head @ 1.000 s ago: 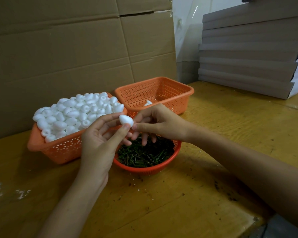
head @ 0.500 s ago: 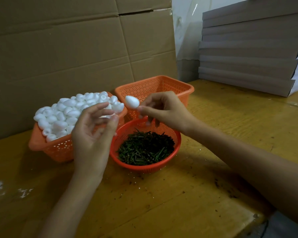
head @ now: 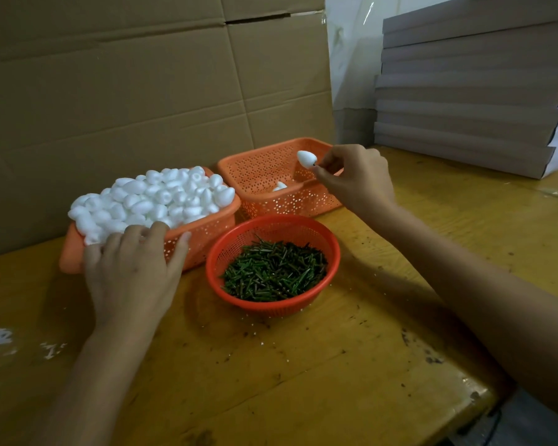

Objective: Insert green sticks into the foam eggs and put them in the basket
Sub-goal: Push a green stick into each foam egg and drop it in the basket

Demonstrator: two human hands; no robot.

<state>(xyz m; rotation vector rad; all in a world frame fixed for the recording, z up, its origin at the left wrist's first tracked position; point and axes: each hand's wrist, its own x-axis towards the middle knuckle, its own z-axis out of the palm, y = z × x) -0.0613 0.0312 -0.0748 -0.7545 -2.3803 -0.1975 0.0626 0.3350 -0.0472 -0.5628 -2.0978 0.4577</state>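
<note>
Foam egg (head: 305,158): white, held by the right hand (head: 356,180), whose thumb and forefinger pinch tight at its near end. Long axis tilted, with the far end pointing up and left, away from the fingertips. Basket (head: 264,201): directly beneath the grip, with another egg inside. Green sticks (head: 273,272): in a round bowl (head: 334,249), below the grip and nearer the person. Left hand (head: 132,268): well apart, with relaxed fingers lying on the heaped eggs (head: 155,194).

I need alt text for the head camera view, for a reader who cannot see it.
The right hand holds a foam egg over a nearly empty orange basket, while the left hand rests on a second basket heaped with foam eggs. A round red basket of green sticks stands on the wooden table.
</note>
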